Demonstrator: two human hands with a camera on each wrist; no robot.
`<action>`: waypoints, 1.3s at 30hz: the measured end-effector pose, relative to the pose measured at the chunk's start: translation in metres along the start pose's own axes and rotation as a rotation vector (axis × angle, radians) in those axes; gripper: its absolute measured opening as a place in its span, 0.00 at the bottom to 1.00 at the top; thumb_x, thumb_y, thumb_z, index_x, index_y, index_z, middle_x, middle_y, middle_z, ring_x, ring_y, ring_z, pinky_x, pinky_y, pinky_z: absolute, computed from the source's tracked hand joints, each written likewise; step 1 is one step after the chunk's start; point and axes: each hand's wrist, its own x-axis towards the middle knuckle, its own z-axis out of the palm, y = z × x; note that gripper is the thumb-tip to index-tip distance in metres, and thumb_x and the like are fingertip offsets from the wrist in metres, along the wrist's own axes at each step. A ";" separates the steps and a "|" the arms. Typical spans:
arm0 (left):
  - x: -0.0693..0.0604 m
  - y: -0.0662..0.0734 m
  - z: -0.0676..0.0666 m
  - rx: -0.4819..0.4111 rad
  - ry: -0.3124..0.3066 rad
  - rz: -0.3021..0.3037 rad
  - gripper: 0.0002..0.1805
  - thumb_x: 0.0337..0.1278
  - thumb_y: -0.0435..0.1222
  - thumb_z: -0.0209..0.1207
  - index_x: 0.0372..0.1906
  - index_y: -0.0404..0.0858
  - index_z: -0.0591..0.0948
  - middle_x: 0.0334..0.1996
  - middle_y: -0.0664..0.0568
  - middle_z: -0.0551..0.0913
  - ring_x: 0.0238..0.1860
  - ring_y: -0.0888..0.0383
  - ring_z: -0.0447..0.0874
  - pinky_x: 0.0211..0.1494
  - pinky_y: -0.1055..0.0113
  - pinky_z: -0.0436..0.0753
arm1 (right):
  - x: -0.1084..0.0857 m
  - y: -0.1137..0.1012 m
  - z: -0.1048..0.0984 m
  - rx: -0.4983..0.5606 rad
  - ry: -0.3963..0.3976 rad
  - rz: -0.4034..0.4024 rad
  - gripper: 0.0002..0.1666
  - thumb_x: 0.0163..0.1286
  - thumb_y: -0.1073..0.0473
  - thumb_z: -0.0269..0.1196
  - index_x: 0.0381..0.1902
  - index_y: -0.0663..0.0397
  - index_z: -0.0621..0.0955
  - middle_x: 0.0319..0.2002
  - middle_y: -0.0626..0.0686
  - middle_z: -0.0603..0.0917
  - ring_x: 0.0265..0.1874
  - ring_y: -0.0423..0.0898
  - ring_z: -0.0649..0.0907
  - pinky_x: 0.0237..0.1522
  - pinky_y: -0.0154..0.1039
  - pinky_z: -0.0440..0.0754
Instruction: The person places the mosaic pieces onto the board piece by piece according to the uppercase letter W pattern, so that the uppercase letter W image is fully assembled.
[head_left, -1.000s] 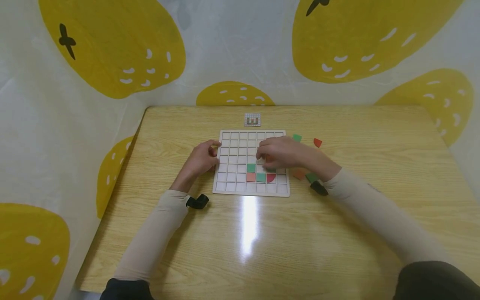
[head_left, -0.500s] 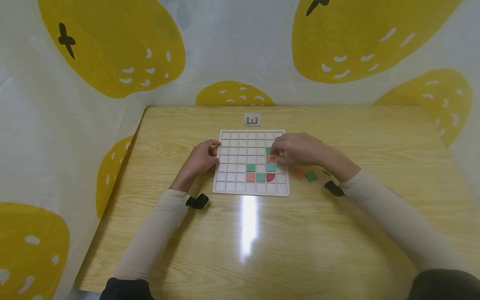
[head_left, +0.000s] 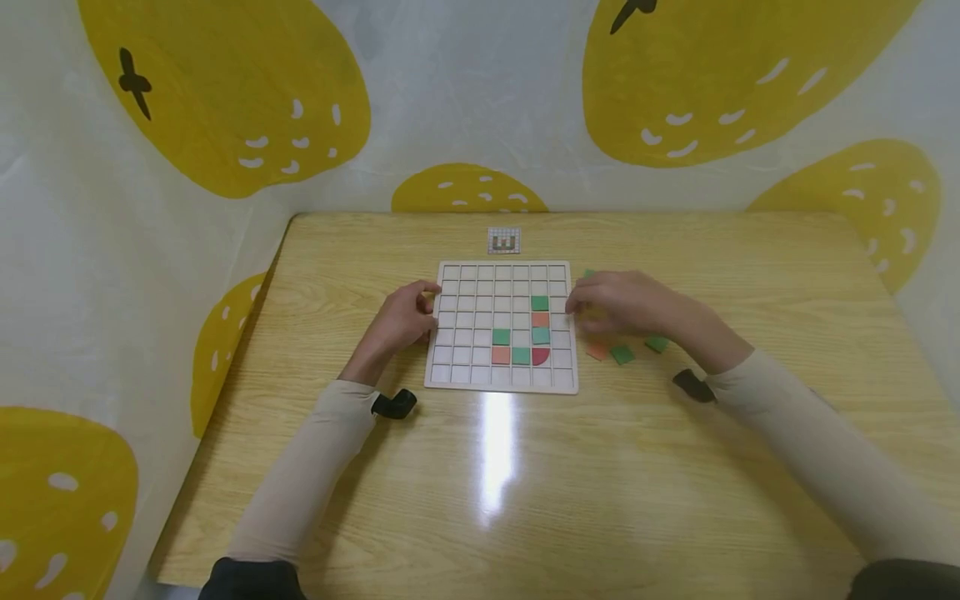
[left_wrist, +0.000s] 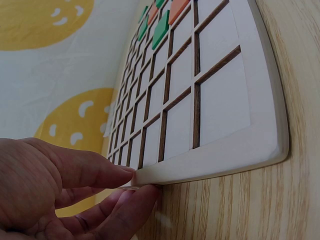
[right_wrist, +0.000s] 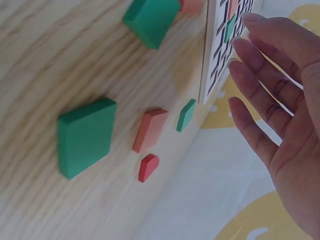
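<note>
A white grid board (head_left: 482, 364) lies on the table with several green, orange and red tiles in its cells, among them a red quarter-round tile (head_left: 540, 357) and a green tile (head_left: 540, 303). My left hand (head_left: 405, 315) pinches the board's left edge; in the left wrist view the thumb (left_wrist: 107, 172) is at the rim and the fingers sit below it. Just off the board's right edge hovers my right hand (head_left: 626, 302). In the right wrist view its fingers (right_wrist: 262, 75) are loosely extended, with nothing between them.
Loose tiles lie right of the board: an orange tile (head_left: 597, 350), a green tile (head_left: 622, 354) and another green tile (head_left: 657, 343). A red tile (right_wrist: 148, 167) shows in the right wrist view. A small pattern card (head_left: 504, 241) lies behind the board.
My right hand has moved right, off the board, uncovering green and orange tiles in a column above the red one. The left hand stays at the board's edge.
</note>
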 end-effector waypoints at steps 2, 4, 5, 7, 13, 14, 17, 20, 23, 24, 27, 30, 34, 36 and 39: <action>0.000 0.000 0.000 -0.001 0.000 -0.001 0.31 0.60 0.23 0.61 0.69 0.39 0.73 0.41 0.43 0.74 0.30 0.52 0.75 0.29 0.65 0.80 | -0.003 0.000 0.001 0.001 -0.014 0.020 0.14 0.62 0.61 0.70 0.47 0.51 0.87 0.43 0.47 0.86 0.42 0.46 0.82 0.42 0.47 0.85; 0.000 0.000 0.000 -0.001 -0.001 -0.003 0.31 0.60 0.23 0.61 0.69 0.39 0.73 0.41 0.43 0.74 0.30 0.52 0.75 0.29 0.65 0.79 | -0.007 0.000 0.002 0.002 -0.028 0.039 0.14 0.62 0.60 0.71 0.47 0.50 0.87 0.44 0.47 0.86 0.43 0.46 0.82 0.42 0.48 0.85; 0.000 0.000 0.000 -0.002 -0.001 -0.003 0.31 0.60 0.23 0.61 0.69 0.39 0.73 0.41 0.43 0.74 0.30 0.52 0.75 0.29 0.66 0.79 | -0.008 0.000 0.002 0.005 -0.034 0.047 0.15 0.62 0.60 0.71 0.47 0.50 0.87 0.44 0.47 0.86 0.43 0.46 0.82 0.42 0.48 0.85; 0.000 0.000 0.000 -0.006 -0.002 -0.001 0.31 0.60 0.23 0.61 0.69 0.39 0.72 0.41 0.43 0.74 0.30 0.51 0.75 0.29 0.65 0.79 | -0.011 0.000 0.002 0.010 -0.044 0.054 0.16 0.60 0.59 0.73 0.47 0.50 0.87 0.44 0.47 0.86 0.44 0.46 0.82 0.43 0.49 0.84; -0.001 -0.001 0.000 -0.014 -0.006 0.000 0.31 0.60 0.23 0.60 0.69 0.38 0.72 0.41 0.43 0.74 0.31 0.51 0.76 0.30 0.64 0.80 | -0.017 -0.003 0.003 -0.010 -0.096 0.099 0.23 0.57 0.48 0.77 0.48 0.49 0.86 0.44 0.47 0.85 0.46 0.46 0.82 0.44 0.49 0.83; -0.001 -0.001 0.000 -0.015 -0.006 -0.001 0.31 0.60 0.23 0.60 0.69 0.38 0.72 0.41 0.43 0.74 0.31 0.51 0.76 0.30 0.64 0.80 | -0.017 -0.004 0.004 -0.015 -0.108 0.109 0.23 0.57 0.47 0.77 0.47 0.48 0.86 0.44 0.46 0.85 0.45 0.45 0.81 0.44 0.48 0.83; -0.001 -0.001 0.000 -0.013 -0.009 -0.003 0.32 0.60 0.23 0.60 0.70 0.39 0.72 0.41 0.43 0.74 0.31 0.51 0.76 0.30 0.65 0.80 | -0.019 -0.005 0.006 -0.021 -0.133 0.120 0.20 0.58 0.46 0.76 0.44 0.46 0.85 0.40 0.44 0.83 0.41 0.43 0.79 0.41 0.44 0.82; 0.000 -0.001 0.000 -0.002 -0.009 -0.001 0.31 0.60 0.23 0.60 0.70 0.39 0.72 0.42 0.43 0.74 0.31 0.51 0.76 0.29 0.66 0.79 | -0.019 -0.005 0.009 -0.019 -0.146 0.121 0.17 0.57 0.47 0.76 0.41 0.44 0.84 0.38 0.42 0.81 0.38 0.42 0.76 0.39 0.41 0.79; 0.000 -0.001 0.000 0.004 -0.005 0.002 0.31 0.60 0.23 0.61 0.70 0.39 0.72 0.42 0.43 0.74 0.31 0.52 0.76 0.29 0.66 0.79 | -0.020 -0.003 0.011 -0.018 -0.144 0.112 0.16 0.57 0.48 0.77 0.38 0.44 0.84 0.36 0.42 0.80 0.37 0.42 0.76 0.37 0.40 0.78; 0.000 -0.002 0.000 0.006 -0.003 0.003 0.31 0.60 0.23 0.61 0.69 0.39 0.72 0.41 0.43 0.74 0.30 0.52 0.76 0.29 0.66 0.79 | -0.019 -0.002 0.012 -0.023 -0.141 0.112 0.15 0.57 0.49 0.77 0.38 0.44 0.84 0.36 0.42 0.80 0.37 0.42 0.76 0.37 0.40 0.78; 0.000 -0.002 0.000 0.008 -0.001 0.004 0.31 0.60 0.23 0.61 0.69 0.39 0.72 0.41 0.43 0.74 0.30 0.52 0.76 0.28 0.67 0.79 | -0.020 0.001 0.013 -0.043 -0.133 0.116 0.12 0.60 0.50 0.74 0.39 0.44 0.84 0.37 0.43 0.81 0.37 0.42 0.77 0.38 0.41 0.79; 0.000 -0.002 0.000 0.007 -0.001 0.005 0.31 0.60 0.23 0.61 0.69 0.39 0.72 0.41 0.43 0.74 0.30 0.52 0.76 0.28 0.66 0.79 | -0.020 0.005 0.013 -0.065 -0.121 0.129 0.12 0.62 0.50 0.73 0.40 0.44 0.85 0.39 0.45 0.83 0.38 0.43 0.78 0.38 0.44 0.81; 0.000 -0.002 0.000 0.004 -0.004 0.004 0.31 0.61 0.23 0.60 0.70 0.39 0.72 0.42 0.43 0.74 0.31 0.52 0.76 0.30 0.65 0.80 | -0.021 0.008 0.012 -0.070 -0.118 0.136 0.14 0.61 0.49 0.73 0.42 0.45 0.85 0.41 0.47 0.84 0.39 0.45 0.80 0.38 0.49 0.83; 0.000 -0.001 0.000 0.003 -0.003 0.003 0.31 0.61 0.23 0.60 0.70 0.39 0.72 0.41 0.43 0.74 0.31 0.52 0.76 0.30 0.64 0.80 | -0.021 0.009 0.011 -0.064 -0.121 0.131 0.14 0.61 0.49 0.73 0.43 0.45 0.86 0.42 0.48 0.84 0.41 0.46 0.81 0.39 0.50 0.84; 0.000 0.000 0.000 0.004 -0.003 0.000 0.31 0.60 0.23 0.60 0.70 0.39 0.72 0.41 0.43 0.74 0.31 0.52 0.76 0.30 0.64 0.80 | -0.022 0.010 0.011 -0.060 -0.120 0.129 0.13 0.63 0.50 0.73 0.43 0.45 0.86 0.42 0.47 0.84 0.41 0.46 0.81 0.39 0.50 0.84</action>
